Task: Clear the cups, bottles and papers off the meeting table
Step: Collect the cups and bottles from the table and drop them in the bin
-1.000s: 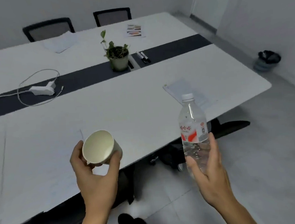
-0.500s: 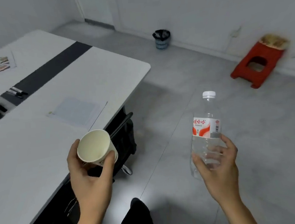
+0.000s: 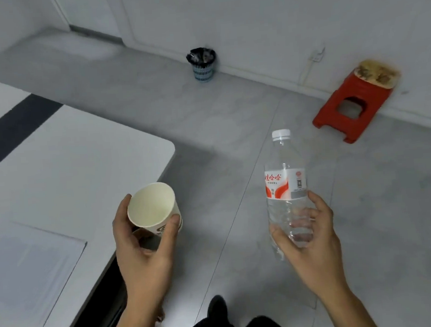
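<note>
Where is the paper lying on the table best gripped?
The paper lies flat on the table, so only an edge or corner can be pinched: probably the edge nearest the table's rim, coming from the floor side. The left hand holds the cup and the right hand the bottle, so one must be freed first.

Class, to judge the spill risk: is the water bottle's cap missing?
No, a white cap sits on top of the bottle that the right hand grips.

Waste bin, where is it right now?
In the head view the waste bin stands on the floor by the far wall, upper centre, beyond the table and left of the red stool.
</note>
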